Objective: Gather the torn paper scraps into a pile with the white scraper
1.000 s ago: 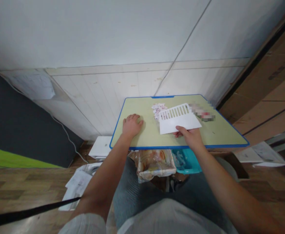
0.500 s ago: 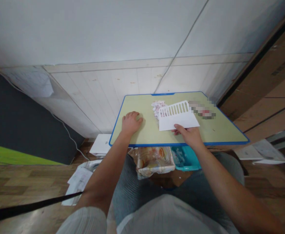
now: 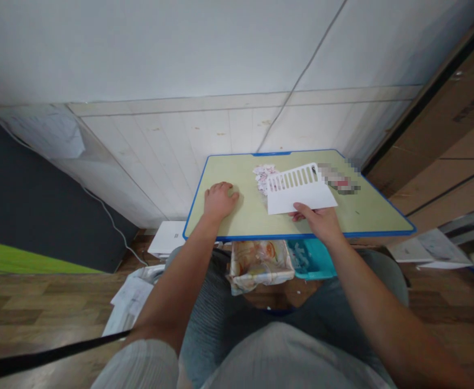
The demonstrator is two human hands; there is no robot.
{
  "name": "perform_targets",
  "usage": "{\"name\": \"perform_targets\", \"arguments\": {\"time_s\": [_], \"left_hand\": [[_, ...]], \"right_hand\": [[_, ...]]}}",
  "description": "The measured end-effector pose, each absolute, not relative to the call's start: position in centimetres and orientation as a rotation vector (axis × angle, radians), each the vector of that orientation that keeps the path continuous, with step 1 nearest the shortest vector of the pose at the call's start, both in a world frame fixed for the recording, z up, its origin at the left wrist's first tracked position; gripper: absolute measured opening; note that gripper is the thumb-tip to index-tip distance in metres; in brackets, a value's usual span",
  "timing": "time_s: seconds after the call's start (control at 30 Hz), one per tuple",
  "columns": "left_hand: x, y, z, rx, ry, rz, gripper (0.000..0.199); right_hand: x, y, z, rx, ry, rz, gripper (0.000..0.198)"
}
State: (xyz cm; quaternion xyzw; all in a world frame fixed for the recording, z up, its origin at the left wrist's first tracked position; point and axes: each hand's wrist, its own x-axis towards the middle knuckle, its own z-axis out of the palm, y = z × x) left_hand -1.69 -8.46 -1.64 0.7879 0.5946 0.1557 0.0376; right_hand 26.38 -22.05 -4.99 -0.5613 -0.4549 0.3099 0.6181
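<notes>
My right hand (image 3: 318, 220) grips the lower edge of a white card (image 3: 299, 199), thumb on top and fingers beneath. A row of long slots runs along the card's far side. Just behind its left end lies a pile of small white paper pieces (image 3: 264, 175) with reddish marks, partly covered by the card. My left hand (image 3: 221, 200) rests palm down on the left part of the pale yellow tabletop (image 3: 245, 224), holding nothing, its fingers loosely apart. A blurred-out item (image 3: 340, 181) lies to the right of the card.
Below the table's blue front edge stand a lined basket (image 3: 261, 278) and a turquoise bin (image 3: 315, 265) with scraps in it. A white wall (image 3: 159, 146) backs the table. Cardboard boxes (image 3: 455, 183) stand at the right, and papers (image 3: 133, 297) lie at the lower left.
The white card in my right hand has shifted slightly to the right. My left hand stays in nearly the same place, and the view has moved a little.
</notes>
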Motion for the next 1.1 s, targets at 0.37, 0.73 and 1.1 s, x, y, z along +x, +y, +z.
{"name": "perform_targets", "arguments": {"time_s": [0.37,0.73,1.1], "left_hand": [[-1.4,-8.2,-1.9,2.386,1.807,0.526,0.045],[-0.8,-8.2,-2.0,2.392,1.856,0.497,0.045],[-0.4,-8.2,-2.2,2.362,1.9,0.426,0.067]], "right_hand": [[26.2,-23.2,-4.5,-1.31,-1.17,0.682,0.038],[26.4,-24.5,-4.3,-1.278,-1.231,0.724,0.034],[27.1,-24.3,-4.2,-1.258,-1.208,0.802,0.034]]}}
